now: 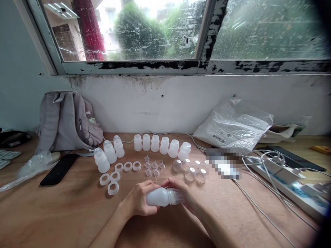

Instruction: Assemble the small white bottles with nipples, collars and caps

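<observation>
A frosted white baby bottle (157, 197) lies on its side between my hands, with its clear capped end to the right. My left hand (141, 199) is wrapped round the bottle's base. Around the clear cap end, the fingers of my right hand (186, 194) are closed. Beyond my hands lie several clear silicone nipples (154, 165) and several white collar rings (113, 188). Clear domed caps (189, 175) stand to the right of the nipples. A row of uncapped bottles (155, 143) stands upright at the back, and 3 capped bottles (101, 160) stand to the left.
A grey backpack (66, 120) and a black phone (59, 169) are at the left. Toward the right are a silvery plastic parcel (235, 122), a power strip (297, 189) with plugs, and loose white cables (261, 210). A windowed wall (129, 100) bounds the wooden table (64, 213) at the back.
</observation>
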A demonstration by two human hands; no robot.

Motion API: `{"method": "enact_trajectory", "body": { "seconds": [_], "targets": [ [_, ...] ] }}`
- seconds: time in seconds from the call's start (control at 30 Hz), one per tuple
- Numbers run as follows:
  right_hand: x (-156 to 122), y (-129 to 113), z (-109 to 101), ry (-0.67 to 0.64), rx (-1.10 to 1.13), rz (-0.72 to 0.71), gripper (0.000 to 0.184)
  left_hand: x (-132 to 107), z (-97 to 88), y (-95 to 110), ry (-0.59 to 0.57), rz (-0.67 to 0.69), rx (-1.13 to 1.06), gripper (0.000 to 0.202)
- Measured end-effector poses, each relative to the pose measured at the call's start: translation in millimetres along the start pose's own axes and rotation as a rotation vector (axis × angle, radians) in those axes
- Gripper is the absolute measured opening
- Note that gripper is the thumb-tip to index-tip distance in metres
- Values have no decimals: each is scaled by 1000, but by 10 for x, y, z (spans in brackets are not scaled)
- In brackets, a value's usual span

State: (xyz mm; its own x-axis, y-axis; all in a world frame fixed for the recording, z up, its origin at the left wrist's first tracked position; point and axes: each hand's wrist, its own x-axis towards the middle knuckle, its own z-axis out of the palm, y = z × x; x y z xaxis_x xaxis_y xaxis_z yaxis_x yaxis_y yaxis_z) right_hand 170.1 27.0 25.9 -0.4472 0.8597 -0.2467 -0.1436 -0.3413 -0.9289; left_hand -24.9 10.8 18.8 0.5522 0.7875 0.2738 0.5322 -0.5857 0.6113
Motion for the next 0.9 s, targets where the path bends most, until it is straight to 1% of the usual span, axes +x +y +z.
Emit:
{"method": "enact_trajectory", "body": {
  "seconds": [0.1, 0.23, 0.4, 0.5, 0.57, 0.6, 0.67, 0.73, 0.77, 0.83, 0.9],
  "targets": [
    [-10, 19, 39, -3, -25, -34, 27, -12, 6, 3, 12, -1, -17, 51],
    [-17, 11, 75, -22, 2, -80, 26, -14, 1, 32, 42, 0, -51, 51],
    [-13, 23, 78, -58, 6, -65, 26, -9, 18, 59, 56, 34, -68, 51],
    [2, 56, 71, -53, 34, -51, 27, -13, 49, 21, 57, 47, -57, 49],
    [23, 74, 67, -21, 61, -56, 30, -16, 76, -27, 54, 53, -28, 51],
    [36, 78, 63, 14, 79, -71, 31, -16, 90, -52, 55, 54, -9, 53],
    [66, 76, 49, 128, 136, -133, 33, -11, 115, -90, 71, 61, 29, 56],
    [98, 66, 25, 254, 216, -201, 36, 2, 135, -101, 119, 72, 47, 56],
    [113, 62, 11, 292, 257, -223, 36, 11, 143, -97, 159, 67, 45, 55],
    [135, 63, -9, 304, 312, -228, 36, 31, 158, -75, 256, 22, 26, 52],
    [141, 74, -8, 272, 311, -206, 36, 48, 171, -49, 358, -65, -9, 50]
  ]
}}
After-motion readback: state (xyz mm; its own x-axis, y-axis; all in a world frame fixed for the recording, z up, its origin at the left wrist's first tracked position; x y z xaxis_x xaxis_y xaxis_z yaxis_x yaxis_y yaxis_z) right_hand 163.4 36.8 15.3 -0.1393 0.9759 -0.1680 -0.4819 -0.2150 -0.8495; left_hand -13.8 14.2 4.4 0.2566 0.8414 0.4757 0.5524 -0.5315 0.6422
